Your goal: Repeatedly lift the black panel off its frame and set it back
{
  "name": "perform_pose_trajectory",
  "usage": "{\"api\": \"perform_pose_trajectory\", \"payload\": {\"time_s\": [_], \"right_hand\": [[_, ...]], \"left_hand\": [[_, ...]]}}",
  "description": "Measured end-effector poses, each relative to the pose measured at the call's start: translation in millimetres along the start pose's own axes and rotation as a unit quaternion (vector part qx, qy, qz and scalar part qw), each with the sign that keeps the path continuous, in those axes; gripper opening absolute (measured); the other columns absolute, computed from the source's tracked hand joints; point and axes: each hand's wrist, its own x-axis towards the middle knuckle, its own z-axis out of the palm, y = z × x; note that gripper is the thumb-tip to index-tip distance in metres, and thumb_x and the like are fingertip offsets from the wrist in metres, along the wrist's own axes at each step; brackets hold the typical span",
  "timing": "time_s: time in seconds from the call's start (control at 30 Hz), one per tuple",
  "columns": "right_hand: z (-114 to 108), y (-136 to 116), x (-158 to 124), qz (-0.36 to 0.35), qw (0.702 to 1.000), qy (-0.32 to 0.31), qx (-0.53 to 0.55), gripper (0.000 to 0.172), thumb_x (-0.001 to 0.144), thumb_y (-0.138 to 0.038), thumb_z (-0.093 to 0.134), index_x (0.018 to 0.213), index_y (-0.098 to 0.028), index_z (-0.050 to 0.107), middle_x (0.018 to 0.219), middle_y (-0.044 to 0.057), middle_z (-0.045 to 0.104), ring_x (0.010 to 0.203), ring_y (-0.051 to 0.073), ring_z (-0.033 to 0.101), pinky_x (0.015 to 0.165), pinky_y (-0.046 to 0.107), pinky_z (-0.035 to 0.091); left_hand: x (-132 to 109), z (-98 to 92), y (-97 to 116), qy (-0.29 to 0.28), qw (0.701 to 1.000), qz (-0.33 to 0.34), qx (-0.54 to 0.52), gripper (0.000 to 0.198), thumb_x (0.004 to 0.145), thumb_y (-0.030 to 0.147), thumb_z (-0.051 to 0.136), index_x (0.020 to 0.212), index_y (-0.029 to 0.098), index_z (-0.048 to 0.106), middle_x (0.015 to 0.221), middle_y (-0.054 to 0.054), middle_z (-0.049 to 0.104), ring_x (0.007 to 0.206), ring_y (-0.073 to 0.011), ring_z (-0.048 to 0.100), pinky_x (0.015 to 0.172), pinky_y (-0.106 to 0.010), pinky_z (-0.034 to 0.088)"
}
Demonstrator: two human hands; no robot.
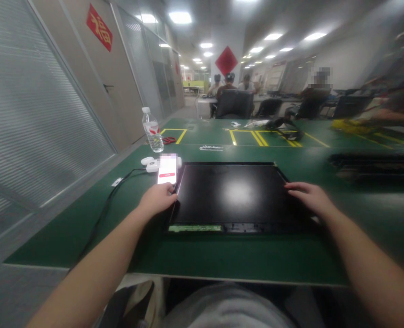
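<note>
A black flat panel (234,193) lies on the green table (202,259) in front of me, with a green circuit strip (195,228) along its near edge. My left hand (158,199) rests at the panel's left edge, fingers curled against it, just below a lit phone (167,171). My right hand (309,197) lies flat on the panel's right edge with fingers stretched out.
A water bottle (152,130) stands at the back left beside a white charger (150,163) with a black cable (102,212). Yellow tape outlines (256,136) mark the far table. Another dark panel (375,166) lies to the right. Several seated people (227,86) work further back.
</note>
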Motion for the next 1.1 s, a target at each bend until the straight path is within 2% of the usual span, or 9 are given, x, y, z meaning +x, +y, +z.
{"api": "perform_pose_trajectory", "payload": {"time_s": [0.67,1.1], "right_hand": [[1.2,-2.0,-1.8,-0.018,1.0,0.002,0.018,0.026,0.066,-0.041,0.07,0.086,-0.029,0.08,0.108,0.005,0.078,0.112,0.035,0.067,0.106,0.051,0.044],[3.7,-2.1,-1.4,0.002,0.999,-0.022,0.035,0.028,0.065,-0.038,0.071,0.088,-0.027,0.08,0.114,0.005,0.076,0.116,0.033,0.065,0.109,0.05,0.041]], "left_hand": [[4.8,1.8,-6.6,0.017,1.0,0.002,0.007,0.018,0.076,0.037,0.058,0.079,0.022,0.066,0.086,-0.008,0.075,0.082,-0.0279,0.068,0.061,-0.032,0.042],[5.0,-1.9,-5.3,0.011,1.0,-0.005,0.027,0.017,0.076,0.037,0.055,0.076,0.022,0.063,0.08,-0.009,0.072,0.081,-0.0287,0.067,0.059,-0.032,0.04]]}}
